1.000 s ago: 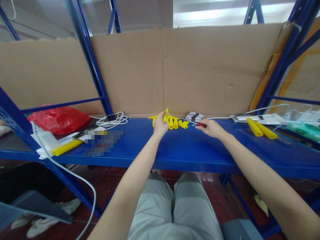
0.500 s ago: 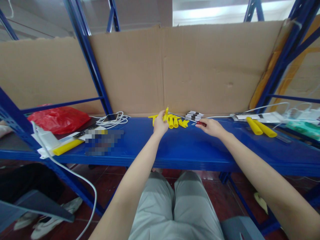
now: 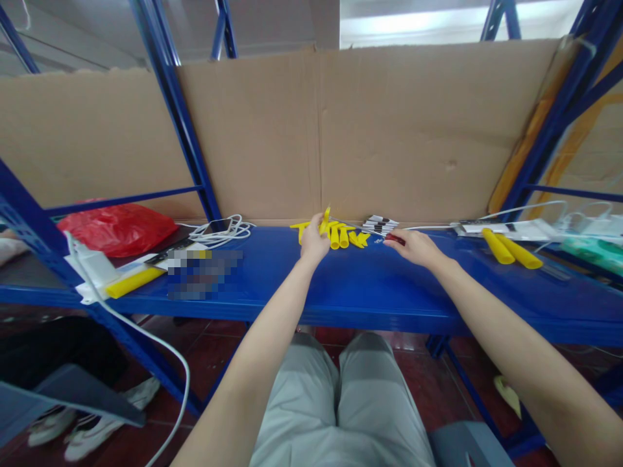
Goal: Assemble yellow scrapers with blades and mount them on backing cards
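My left hand [image 3: 315,239] is closed round a yellow plastic piece [image 3: 326,217], whose top end pokes up above the fingers. In my right hand [image 3: 413,246] is the dark red handle of a screwdriver [image 3: 395,239]. Its thin metal shaft runs left toward the yellow piece; whether the tip touches it cannot be made out. Several yellow tube-shaped parts [image 3: 344,237] lie side by side just right of my left hand. Small yellow pieces [image 3: 359,239] sit beside them. A stack of white-and-black strips [image 3: 380,224] lies behind the screwdriver.
On the blue shelf [image 3: 355,285], two yellow tubes [image 3: 511,250] lie at the right. A red plastic bag [image 3: 119,227], coiled white cable [image 3: 226,230] and white power adapter [image 3: 95,269] are at the left. Cardboard [image 3: 389,130] stands along the back, between blue posts [image 3: 185,123].
The view has shifted very slightly. Both hands keep their holds on the yellow piece and the screwdriver, with the red handle turned a little.
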Available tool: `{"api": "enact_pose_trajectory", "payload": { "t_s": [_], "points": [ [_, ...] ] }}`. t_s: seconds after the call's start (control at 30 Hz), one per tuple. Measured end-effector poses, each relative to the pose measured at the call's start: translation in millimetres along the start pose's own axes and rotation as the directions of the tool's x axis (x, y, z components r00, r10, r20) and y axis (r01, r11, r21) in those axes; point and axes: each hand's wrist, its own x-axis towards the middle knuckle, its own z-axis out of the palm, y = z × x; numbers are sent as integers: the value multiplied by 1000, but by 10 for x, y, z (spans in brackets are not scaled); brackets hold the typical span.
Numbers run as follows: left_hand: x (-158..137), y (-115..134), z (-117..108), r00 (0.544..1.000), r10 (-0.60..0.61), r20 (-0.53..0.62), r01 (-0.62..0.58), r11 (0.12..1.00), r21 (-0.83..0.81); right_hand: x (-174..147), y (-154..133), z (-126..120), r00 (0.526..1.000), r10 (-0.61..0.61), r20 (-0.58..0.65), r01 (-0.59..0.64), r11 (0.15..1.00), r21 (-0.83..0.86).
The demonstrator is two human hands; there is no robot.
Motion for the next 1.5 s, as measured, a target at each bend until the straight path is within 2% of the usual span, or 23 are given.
{"api": "enact_pose_trajectory", "payload": {
  "t_s": [0.17, 0.27, 0.4, 0.53, 0.67, 0.87, 1.03, 1.13, 1.3, 1.5],
  "points": [
    [-5, 7, -5, 999, -19, 25, 20, 1000, -6, 7, 37, 26, 999, 34, -22, -32, 997, 63],
    [-3, -4, -5, 1000, -11, 8, 11, 1000, -16, 5, 36, 21, 997, 58, -45, -58, 998, 6],
    [6, -16, 1, 1000, -6, -5, 5, 1000, -28, -9, -23, -43, 999, 28, -26, -30, 995, -91],
    [8, -12, 11, 1000, -16, -5, 16, 1000, -20, -9, -42, -74, 1000, -17, -25, 15, 995, -95],
    [-3, -3, 18, 1000, 6, -13, -6, 1000, 8, -1, -1, -57, 1000, 7, -27, -9, 998, -65],
    [-4, -14, 29, 1000, 21, -14, -20, 999, 35, -22, -14, -86, 998, -26, -64, 13, 980, -199],
    [5, -16, 28, 999, 24, -21, -23, 998, 55, -22, -47, -95, 997, -69, -16, 67, 990, -127],
    [7, -9, 20, 999, 25, -26, -23, 998, 61, -11, -29, -61, 998, -56, -31, 54, 995, -79],
    [2, -2, 20, 999, 20, -25, -19, 998, 57, -10, -1, -30, 997, 18, -68, -28, 989, -146],
    [6, -25, 34, 1000, 25, -20, -23, 998, 64, -18, 0, -56, 996, -39, -75, 26, 984, -177]
  ]
}}
